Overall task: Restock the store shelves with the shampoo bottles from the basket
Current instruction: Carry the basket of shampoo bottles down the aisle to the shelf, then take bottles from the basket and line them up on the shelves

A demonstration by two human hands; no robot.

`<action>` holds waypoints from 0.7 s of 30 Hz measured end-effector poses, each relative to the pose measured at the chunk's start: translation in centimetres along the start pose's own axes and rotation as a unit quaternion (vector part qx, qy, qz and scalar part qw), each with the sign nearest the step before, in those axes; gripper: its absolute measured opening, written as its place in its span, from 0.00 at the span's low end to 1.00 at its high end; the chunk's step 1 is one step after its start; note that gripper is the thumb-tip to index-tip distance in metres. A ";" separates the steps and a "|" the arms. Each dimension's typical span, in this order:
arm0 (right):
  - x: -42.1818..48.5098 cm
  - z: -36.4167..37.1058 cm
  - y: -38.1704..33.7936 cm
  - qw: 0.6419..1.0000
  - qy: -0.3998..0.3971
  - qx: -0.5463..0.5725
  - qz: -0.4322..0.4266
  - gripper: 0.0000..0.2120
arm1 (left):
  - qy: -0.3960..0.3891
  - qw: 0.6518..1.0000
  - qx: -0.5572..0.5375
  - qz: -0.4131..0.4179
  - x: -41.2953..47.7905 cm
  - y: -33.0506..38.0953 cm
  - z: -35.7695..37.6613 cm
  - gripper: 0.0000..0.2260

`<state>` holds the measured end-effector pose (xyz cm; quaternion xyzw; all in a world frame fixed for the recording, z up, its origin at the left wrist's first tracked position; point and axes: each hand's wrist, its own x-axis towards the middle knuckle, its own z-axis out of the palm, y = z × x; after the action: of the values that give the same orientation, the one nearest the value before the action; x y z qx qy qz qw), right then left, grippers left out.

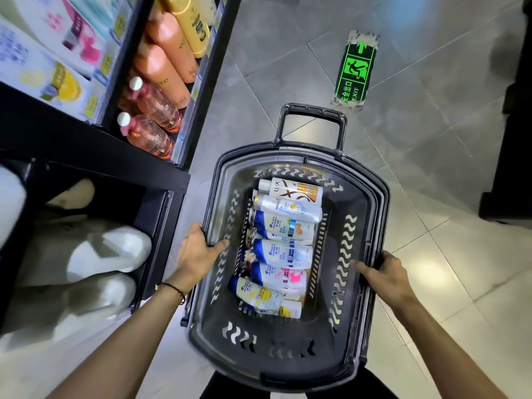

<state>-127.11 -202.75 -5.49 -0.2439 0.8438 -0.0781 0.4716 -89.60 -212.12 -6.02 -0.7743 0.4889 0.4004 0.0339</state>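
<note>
- Left hand (198, 250) grips the dark grey plastic basket (288, 367) at nine o'clock.
- Right hand (381, 272) grips it at three o'clock.
- White shampoo bottles (283, 249) lie between the fingers (220, 244).

The basket (380, 197) sits between the hands, left hand (198, 251) on its left rim, right hand (384, 273) on its right rim, with the bottles (285, 249) lying in a row inside it. Its handle (311, 110) stands at the end beyond the hands. Shelves (121, 159) stand left of the left hand; a floor sign (357, 71) lies well beyond the right.
</note>
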 end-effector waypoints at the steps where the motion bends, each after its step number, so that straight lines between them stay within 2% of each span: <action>1: -0.6 -0.3 -0.4 1.000 -0.014 -0.014 0.004 0.22 | -0.010 1.000 0.008 0.001 -0.4 0.1 -0.3 0.23; 5: -4.6 -2.6 -2.4 0.995 -0.018 -0.096 -0.017 0.27 | -0.036 0.999 0.033 -0.007 -3.7 1.3 -2.4 0.27; 8: -9.6 -4.8 -5.0 0.979 -0.011 -0.175 -0.100 0.29 | -0.043 0.997 0.061 0.008 -7.6 3.1 -5.2 0.24; 11: -14.3 -7.2 -8.6 0.946 -0.029 -0.248 -0.208 0.29 | -0.058 0.993 0.104 0.028 -11.3 5.3 -8.3 0.22; 13: -18.9 -9.5 -11.8 0.910 -0.021 -0.304 -0.282 0.28 | -0.053 0.991 0.115 0.041 -15.2 7.2 -11.6 0.22; 17: -26.4 -13.5 -18.5 0.801 0.028 -0.385 -0.459 0.27 | 0.017 0.991 0.113 0.072 -22.2 11.4 -18.7 0.25; 19: -29.0 -14.6 -21.3 0.748 0.027 -0.431 -0.505 0.28 | 0.066 0.984 0.125 0.105 -25.4 12.6 -21.9 0.25; 21: -31.2 -15.3 -23.6 0.701 0.010 -0.478 -0.529 0.29 | 0.110 0.979 0.143 0.096 -28.3 13.2 -24.2 0.25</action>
<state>-118.28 -209.61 34.98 -0.8419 0.5046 0.0972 0.1647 -91.47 -209.05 33.32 -0.7502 0.6137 0.2405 0.0520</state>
